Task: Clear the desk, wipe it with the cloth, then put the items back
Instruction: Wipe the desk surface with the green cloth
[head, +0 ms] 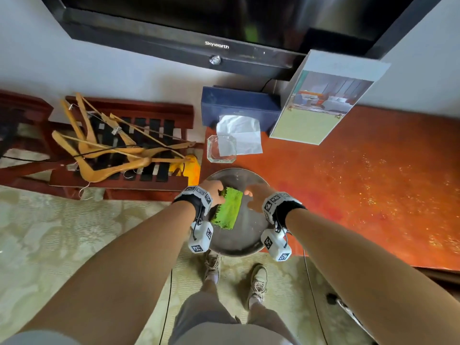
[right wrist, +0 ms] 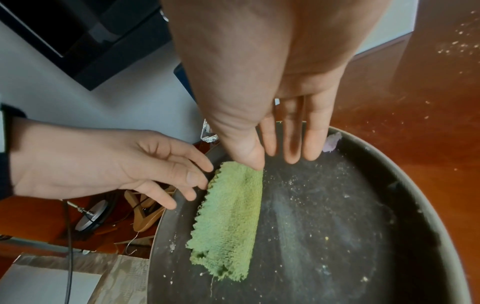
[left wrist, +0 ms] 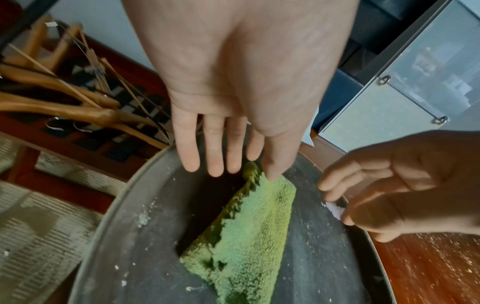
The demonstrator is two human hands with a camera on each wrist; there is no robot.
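The left hand (head: 214, 192) reaches in with fingers nearly straight, thumb tip and fingertips at the far left corner of the green cloth (head: 226, 208), not gripping. The cloth lies folded in the round metal tray (head: 239, 242) on the desk (head: 361, 185), long axis running away from the person. The right hand (head: 256, 196) hovers open just right of it, holding nothing; the left is nearer.

Both hands, left (head: 213, 192) and right (head: 256, 196), reach forward, fingers straight and spread.
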